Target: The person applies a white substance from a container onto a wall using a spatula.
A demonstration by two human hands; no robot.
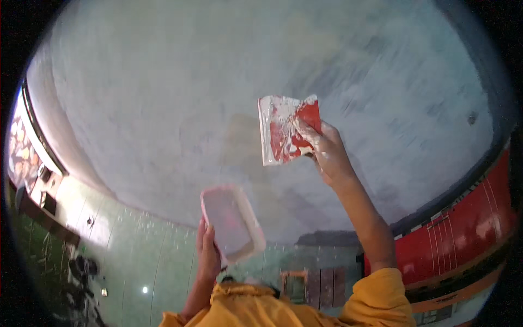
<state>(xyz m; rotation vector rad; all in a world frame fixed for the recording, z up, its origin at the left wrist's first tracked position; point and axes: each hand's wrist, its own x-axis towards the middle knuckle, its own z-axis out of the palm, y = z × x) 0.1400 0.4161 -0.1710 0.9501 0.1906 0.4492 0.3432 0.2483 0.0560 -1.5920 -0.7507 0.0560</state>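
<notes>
My right hand [328, 152] grips a red plastering scraper [309, 115], its face and left edge smeared with white filler. White filler also coats the fingers. Behind it rises a wall [163, 98] with a patchy grey-white coat; whether the blade touches the wall I cannot tell. Lower and to the left, my left hand [208, 248] holds a pinkish rectangular plastic tub [256, 229] by its left side. The tub is tilted, and pale filler lies along its inner walls.
Green floor tiles [131, 250] run along the wall's foot, spattered with white specks. At the right stands a glossy red cabinet-like piece [436, 245]. A wooden frame [295, 284] is on the floor below. Dark items [81, 270] lie at the lower left, near a bright opening.
</notes>
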